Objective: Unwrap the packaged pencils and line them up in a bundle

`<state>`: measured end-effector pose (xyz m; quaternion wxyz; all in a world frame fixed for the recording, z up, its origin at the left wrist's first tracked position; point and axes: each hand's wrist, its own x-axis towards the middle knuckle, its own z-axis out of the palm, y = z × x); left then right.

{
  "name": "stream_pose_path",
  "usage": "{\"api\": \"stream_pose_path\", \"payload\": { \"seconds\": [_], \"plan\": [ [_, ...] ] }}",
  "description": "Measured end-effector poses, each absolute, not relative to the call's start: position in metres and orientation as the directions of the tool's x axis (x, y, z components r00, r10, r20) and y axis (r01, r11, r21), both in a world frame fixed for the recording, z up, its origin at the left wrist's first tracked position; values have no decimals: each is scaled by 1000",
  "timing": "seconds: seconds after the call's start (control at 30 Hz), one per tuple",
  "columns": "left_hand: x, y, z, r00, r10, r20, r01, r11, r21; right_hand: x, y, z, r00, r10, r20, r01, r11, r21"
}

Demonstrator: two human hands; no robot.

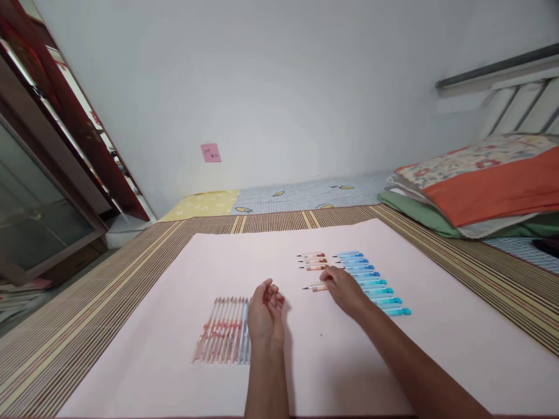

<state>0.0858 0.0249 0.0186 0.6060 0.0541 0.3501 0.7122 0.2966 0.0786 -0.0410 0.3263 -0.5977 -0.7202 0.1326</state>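
My right hand reaches over the sheet, its fingers pinched at the brown end of a white-and-brown pen with a dark pointed tip. The hand partly hides that pen. Above it lie three similar brown pens, tips to the left. To the right, several blue and turquoise pens form a column, partly covered by my right hand and forearm. My left hand is held palm up with loosely curled fingers and nothing in it. Just left of it is a row of slim clear-barrelled pens with reddish patterns.
A large pale pink sheet lies on a striped mat. Folded bedding is stacked at the back right. The wall carries a pink note. A glass-panelled cabinet stands at the left.
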Motion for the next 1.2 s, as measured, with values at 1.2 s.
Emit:
{"api": "stream_pose_path", "payload": {
  "seconds": [1.2],
  "plan": [
    [106, 19, 15, -31, 910, -413, -720, 266, 641, 254, 30, 45, -329, 908, 260, 421, 388, -820]
  ]
}}
